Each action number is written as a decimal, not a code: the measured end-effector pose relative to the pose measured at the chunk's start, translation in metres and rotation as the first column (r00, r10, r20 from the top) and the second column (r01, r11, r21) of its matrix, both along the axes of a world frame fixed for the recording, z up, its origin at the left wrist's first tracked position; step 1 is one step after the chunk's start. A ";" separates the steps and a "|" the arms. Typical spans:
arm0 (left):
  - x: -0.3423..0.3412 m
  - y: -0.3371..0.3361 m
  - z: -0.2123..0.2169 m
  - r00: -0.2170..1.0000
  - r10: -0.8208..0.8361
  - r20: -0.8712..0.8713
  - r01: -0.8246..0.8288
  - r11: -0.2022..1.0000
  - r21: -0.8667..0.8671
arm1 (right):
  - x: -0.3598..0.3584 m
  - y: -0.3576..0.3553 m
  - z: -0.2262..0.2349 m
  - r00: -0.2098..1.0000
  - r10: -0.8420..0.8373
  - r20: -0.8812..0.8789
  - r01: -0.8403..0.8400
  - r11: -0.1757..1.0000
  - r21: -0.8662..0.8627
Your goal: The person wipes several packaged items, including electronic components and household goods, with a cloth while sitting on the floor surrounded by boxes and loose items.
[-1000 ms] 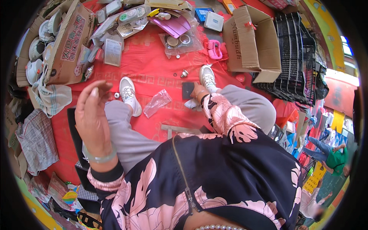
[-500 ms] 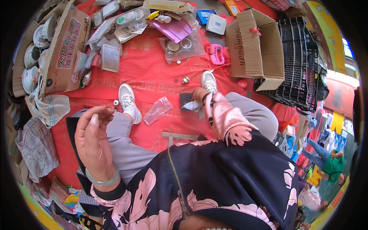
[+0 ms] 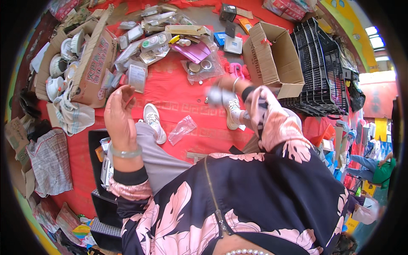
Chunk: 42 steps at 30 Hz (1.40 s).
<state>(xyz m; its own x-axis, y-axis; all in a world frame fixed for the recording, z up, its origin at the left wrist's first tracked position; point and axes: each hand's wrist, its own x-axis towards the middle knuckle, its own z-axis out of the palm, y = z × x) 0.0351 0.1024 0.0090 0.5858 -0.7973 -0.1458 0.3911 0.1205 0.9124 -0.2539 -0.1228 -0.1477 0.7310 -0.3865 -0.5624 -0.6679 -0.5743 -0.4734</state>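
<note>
My left hand (image 3: pixel 120 114) is raised above my left thigh, fingers loosely bent and thumb apart; I see nothing in it. Below its wrist is a black open box (image 3: pixel 97 157) holding small packages. In front of my right shoe, my right hand (image 3: pixel 229 85) is smeared by motion. A pale grey-white thing (image 3: pixel 219 97) is in its fingers, too blurred to name. Between my shoes a clear plastic bag (image 3: pixel 182 129) lies on the red floor cloth (image 3: pixel 182 158). A dark flat piece (image 3: pixel 235 149) shows at my jacket's edge.
Carton of white round fixtures (image 3: pixel 102 72) at far left; packaged goods (image 3: pixel 155 41) and a purple sheet (image 3: pixel 193 52) ahead. Pink coil (image 3: pixel 235 69), open cardboard box (image 3: pixel 272 55) and black plastic crate (image 3: pixel 318 72) to the right. Checked sack (image 3: pixel 50 160) at left. A person in green (image 3: pixel 384 172) far right.
My right hand has moved forward with the pale thing, away from where the dark square was. My left hand has shifted forward and slightly right, its fingers less curled. The view has shifted slightly.
</note>
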 end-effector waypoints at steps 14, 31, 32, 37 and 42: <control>-0.010 0.017 0.017 0.974 -0.008 -0.228 0.003 1.000 -0.023 | 0.020 0.211 -0.023 0.778 0.590 -0.217 -0.458 0.769 0.446; 0.076 -0.160 -0.021 0.846 -0.104 0.524 -0.091 0.938 0.333 | 0.080 0.036 0.016 0.741 0.665 -0.094 -0.443 0.588 0.677; 0.081 -0.172 -0.028 0.805 -0.096 0.586 -0.112 0.945 0.309 | 0.084 0.035 0.017 0.729 0.675 -0.108 -0.444 0.587 0.677; 0.094 -0.211 -0.039 0.619 -0.084 0.781 -0.168 0.957 0.236 | 0.110 0.058 -0.005 0.702 0.696 -0.149 -0.465 0.607 0.645; 0.071 -0.207 -0.048 0.615 -0.076 0.785 -0.149 0.966 0.210 | 0.115 0.076 -0.022 0.664 0.720 -0.204 -0.522 0.641 0.562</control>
